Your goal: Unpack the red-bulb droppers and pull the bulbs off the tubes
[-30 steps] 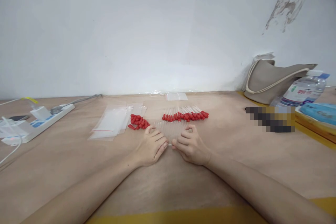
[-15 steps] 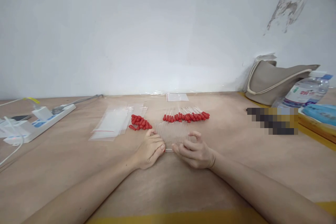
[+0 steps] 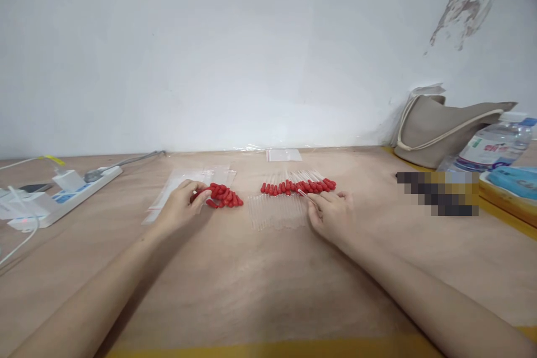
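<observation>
Red rubber bulbs [image 3: 224, 196] lie in a loose pile left of centre. My left hand [image 3: 182, 202] is at the pile's left side, thumb and fingers closed on one red rubber bulb [image 3: 194, 197]. A thin clear tube [image 3: 305, 196] is pinched in my right hand [image 3: 333, 213], its end pointing up and left. Side by side between my hands lie several clear tubes [image 3: 274, 212]. Just behind them is a row of droppers [image 3: 293, 186], clear tubes fitted with red bulbs, the bulb ends toward me.
Clear zip bags [image 3: 157, 210] lie behind my left hand, and a small one [image 3: 284, 155] by the wall. A power strip [image 3: 75, 196] with chargers is at the left. On the right are a grey bag [image 3: 440, 126], a water bottle [image 3: 489, 148] and a blue packet [image 3: 516, 182].
My hands have moved apart from the front ends of the clear tubes. The left went left to the bulb pile and took a bulb; the right moved right and up with a tube.
</observation>
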Demonstrator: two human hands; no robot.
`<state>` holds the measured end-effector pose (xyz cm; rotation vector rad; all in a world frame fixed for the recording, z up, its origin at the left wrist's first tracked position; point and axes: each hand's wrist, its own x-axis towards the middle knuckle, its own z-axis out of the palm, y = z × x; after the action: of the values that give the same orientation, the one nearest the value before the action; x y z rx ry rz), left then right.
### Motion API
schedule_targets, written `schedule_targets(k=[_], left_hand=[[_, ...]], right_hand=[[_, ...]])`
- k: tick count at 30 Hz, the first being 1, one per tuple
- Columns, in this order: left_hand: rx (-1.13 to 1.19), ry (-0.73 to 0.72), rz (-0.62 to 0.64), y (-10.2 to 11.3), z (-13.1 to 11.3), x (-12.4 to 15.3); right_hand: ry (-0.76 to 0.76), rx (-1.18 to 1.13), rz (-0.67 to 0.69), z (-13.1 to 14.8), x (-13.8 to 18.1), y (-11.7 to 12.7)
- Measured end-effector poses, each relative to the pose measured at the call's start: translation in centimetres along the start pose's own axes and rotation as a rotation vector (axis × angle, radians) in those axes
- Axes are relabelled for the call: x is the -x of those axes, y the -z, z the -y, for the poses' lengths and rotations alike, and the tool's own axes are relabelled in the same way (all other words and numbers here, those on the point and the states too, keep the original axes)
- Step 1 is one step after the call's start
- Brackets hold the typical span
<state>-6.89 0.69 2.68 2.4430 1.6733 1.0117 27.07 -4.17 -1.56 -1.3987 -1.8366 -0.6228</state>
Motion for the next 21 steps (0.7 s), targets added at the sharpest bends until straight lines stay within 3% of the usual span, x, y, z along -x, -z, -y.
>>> schedule_targets(k=[4,11,15,21], left_hand=[[-0.108,-0.098,0.091,-0.1,2.1,0.0],[-0.159,-0.306,0.151,-1.2,3.0,0.2],[-0.184,-0.32,0.088,-1.9,3.8,0.3],[-0.113,-0.302,0.01,-1.9,4.1,0.5]], right_hand=[[-0.107,0.04,0.134,-0.1,0.2,-0.3],[-0.209,0.016,0.255,-0.4,0.1,-0.2],[-0.258,0.011,0.325,-0.3,0.2,-0.4],[-0.213,0.046,0.346,0.4,0.1,-0.5]])
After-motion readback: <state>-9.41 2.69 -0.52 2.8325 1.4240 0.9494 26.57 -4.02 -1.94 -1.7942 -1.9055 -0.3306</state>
